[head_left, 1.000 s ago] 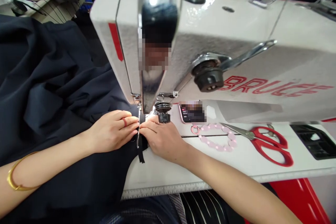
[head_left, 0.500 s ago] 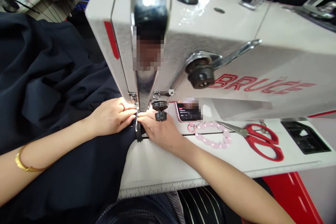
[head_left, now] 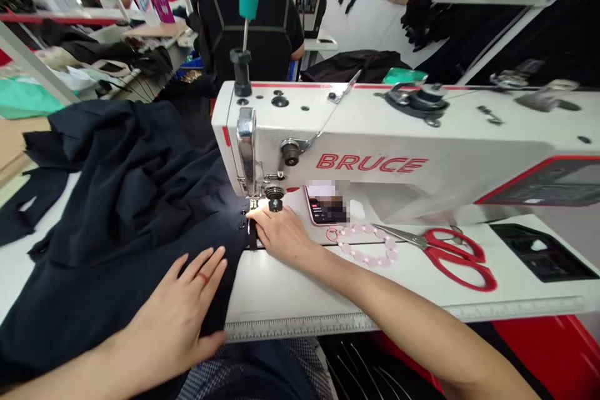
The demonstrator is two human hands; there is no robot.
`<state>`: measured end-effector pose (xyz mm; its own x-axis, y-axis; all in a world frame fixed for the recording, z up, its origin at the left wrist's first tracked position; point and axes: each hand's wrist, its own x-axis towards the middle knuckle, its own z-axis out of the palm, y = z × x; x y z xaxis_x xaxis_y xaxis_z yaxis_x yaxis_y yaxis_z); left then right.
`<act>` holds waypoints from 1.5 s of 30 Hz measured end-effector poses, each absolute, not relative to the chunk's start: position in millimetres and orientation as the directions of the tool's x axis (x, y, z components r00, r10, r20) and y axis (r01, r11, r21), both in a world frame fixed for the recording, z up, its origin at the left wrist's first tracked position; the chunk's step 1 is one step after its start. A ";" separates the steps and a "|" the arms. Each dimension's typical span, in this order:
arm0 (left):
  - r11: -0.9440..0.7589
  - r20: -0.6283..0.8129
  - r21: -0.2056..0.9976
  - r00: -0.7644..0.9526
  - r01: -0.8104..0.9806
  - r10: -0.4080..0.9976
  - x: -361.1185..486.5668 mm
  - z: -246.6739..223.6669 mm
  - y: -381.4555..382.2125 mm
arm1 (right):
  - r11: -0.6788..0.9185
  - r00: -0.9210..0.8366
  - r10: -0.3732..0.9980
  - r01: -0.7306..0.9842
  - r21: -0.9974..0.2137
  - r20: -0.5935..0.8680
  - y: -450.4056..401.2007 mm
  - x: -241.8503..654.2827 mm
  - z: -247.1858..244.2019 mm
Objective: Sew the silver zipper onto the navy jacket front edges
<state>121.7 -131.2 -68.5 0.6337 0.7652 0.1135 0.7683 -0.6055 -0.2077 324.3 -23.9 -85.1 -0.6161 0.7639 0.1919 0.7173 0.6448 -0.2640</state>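
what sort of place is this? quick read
Most likely a garment workshop: a sewing machine stands on a white worktable, dark fabric runs up to its needle end, and red-handled scissors lie beside it.

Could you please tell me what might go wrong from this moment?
First, the right hand has its fingers close to the needle area of the sewing machine, so a slip could hurt them. Second, the left hand is open over the dark fabric, away from the needle area, so the cloth might shift unevenly. Third, the scissors lie near the right forearm, which might knock them.
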 end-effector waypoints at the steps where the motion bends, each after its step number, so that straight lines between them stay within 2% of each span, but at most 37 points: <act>1: -0.589 0.131 -0.229 0.624 0.775 0.771 116.0 -70.1 -145.9 | 0.657 -0.628 0.754 0.709 -0.256 0.194 -24.2 323.9 -83.4; 5: -0.558 0.113 -0.257 0.598 0.789 0.794 84.0 -68.7 -154.6 | 0.683 -0.659 0.729 0.686 -0.251 0.183 -25.8 322.2 -78.0; 8: -0.434 0.070 -0.277 0.468 0.857 0.881 61.8 -46.3 -115.6 | 0.671 -0.638 0.742 0.700 -0.246 0.206 -27.1 320.9 -76.3; 12: -0.209 0.239 -0.286 0.281 0.935 0.930 62.9 -12.9 -55.5 | 0.629 -0.581 0.776 0.741 -0.236 0.246 -25.1 317.0 -77.6; 14: -0.259 0.320 -0.234 0.326 0.937 0.890 78.4 -15.6 -39.0 | 0.609 -0.557 0.791 0.759 -0.232 0.254 -21.6 314.7 -79.6; 16: -0.417 0.386 -0.182 0.455 0.890 0.803 97.5 -33.3 -34.1 | 0.598 -0.546 0.798 0.768 -0.229 0.254 -17.6 312.9 -82.0; 18: -0.562 0.436 -0.172 0.574 0.809 0.693 114.8 -57.0 -36.4 | 0.595 -0.545 0.801 0.771 -0.229 0.245 -14.2 311.8 -84.3; 20: -0.629 0.434 -0.181 0.635 0.756 0.639 127.5 -76.3 -39.7 | 0.595 -0.551 0.802 0.769 -0.235 0.229 -12.1 311.3 -85.6; 26: -0.583 0.404 -0.132 0.580 0.802 0.707 146.1 -87.5 -30.1 | 0.582 -0.562 0.813 0.775 -0.248 0.154 -11.3 310.1 -82.9; 34: -0.607 0.470 -0.175 0.608 0.775 0.640 140.0 -83.9 -20.2 | 0.576 -0.564 0.815 0.766 -0.285 0.134 -13.2 311.7 -80.3; 40: -0.698 0.429 -0.072 0.654 0.713 0.623 130.8 -79.9 -19.2 | 0.600 -0.575 0.800 0.756 -0.263 0.172 -13.3 313.4 -82.4; 45: -0.667 0.430 -0.047 0.618 0.743 0.658 136.6 -80.8 -19.9 | 0.615 -0.588 0.789 0.746 -0.256 0.181 -14.3 313.0 -82.4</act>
<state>136.6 -19.9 -80.8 0.6179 0.6580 0.4304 0.7432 -0.6675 -0.0466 313.0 -14.3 -82.4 -0.5876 0.7886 0.1813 0.7459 0.6147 -0.2564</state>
